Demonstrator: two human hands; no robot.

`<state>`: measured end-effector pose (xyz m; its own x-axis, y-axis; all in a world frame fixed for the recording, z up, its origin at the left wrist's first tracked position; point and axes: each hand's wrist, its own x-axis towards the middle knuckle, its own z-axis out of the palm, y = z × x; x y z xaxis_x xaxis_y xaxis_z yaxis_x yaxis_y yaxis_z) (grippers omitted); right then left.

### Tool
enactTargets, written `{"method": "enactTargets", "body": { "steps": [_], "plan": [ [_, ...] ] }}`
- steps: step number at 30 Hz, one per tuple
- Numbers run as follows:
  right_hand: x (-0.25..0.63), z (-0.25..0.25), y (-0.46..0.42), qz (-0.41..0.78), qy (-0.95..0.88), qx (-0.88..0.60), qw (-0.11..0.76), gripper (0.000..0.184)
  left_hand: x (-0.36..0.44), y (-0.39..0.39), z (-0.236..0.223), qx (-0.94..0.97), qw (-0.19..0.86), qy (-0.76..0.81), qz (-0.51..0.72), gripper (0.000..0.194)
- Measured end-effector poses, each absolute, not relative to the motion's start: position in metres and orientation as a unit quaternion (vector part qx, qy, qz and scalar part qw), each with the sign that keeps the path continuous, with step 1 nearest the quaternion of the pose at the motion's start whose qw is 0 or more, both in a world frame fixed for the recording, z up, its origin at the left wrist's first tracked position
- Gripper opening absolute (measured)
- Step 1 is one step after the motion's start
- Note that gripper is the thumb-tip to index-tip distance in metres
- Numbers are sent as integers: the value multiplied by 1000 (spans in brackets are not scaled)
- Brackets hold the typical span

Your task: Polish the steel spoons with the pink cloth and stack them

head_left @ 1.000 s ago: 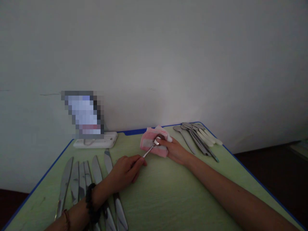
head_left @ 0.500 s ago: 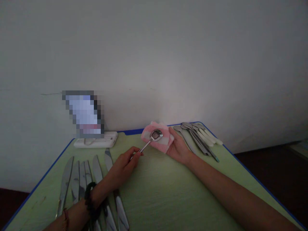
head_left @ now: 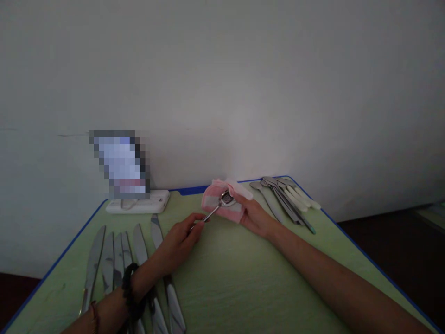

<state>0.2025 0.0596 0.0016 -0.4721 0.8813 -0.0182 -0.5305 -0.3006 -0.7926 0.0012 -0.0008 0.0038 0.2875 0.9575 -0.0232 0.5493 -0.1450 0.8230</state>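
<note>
My left hand [head_left: 182, 236] is closed round the handle of a metal spoon [head_left: 214, 212], whose bowl points away to the right. Behind and under the bowl lies a pink and white striped cloth [head_left: 212, 195]. My right hand [head_left: 255, 215] holds this cloth from the right, its thumb bringing a fold over the edge of the bowl. The fingers beneath the cloth are hidden. Both hands are above the middle of the table.
Several table knives [head_left: 94, 264] lie side by side at the left, partly under my left forearm. A pile of spoons [head_left: 283, 199], some with white handles, rests at the back right. A blurred phone [head_left: 120, 162] stands on a white device [head_left: 139, 204] by the wall. The green table [head_left: 239, 278] has a blue edge.
The thumb of my right hand lifted off the spoon's bowl, leaving it bare on the opened cloth. Now the thumb and cloth have folded back over the bowl's right side.
</note>
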Motion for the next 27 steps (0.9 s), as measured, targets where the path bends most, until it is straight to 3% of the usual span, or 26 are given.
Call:
{"method": "enactTargets", "body": {
  "steps": [3, 7, 14, 22, 27],
  "plan": [
    [203, -1, 59, 769, -384, -235, 454, 40, 1, -1, 2, 712, 375, 533, 260, 39],
    [202, -4, 63, 774, -321, -270, 474, 28, 1, 0, 2, 720, 368, 532, 250, 40],
    [205, 3, 68, 802, -264, -248, 475, 27, 4, 3, 1, 738, 279, 558, 258, 36],
    [203, -8, 69, 792, -272, -291, 463, 20, 6, -1, -2, 768, 216, 592, 119, 32],
    [202, -7, 71, 775, -249, -282, 507, 20, 7, 0, -1, 771, 208, 591, 115, 33]
  ]
}}
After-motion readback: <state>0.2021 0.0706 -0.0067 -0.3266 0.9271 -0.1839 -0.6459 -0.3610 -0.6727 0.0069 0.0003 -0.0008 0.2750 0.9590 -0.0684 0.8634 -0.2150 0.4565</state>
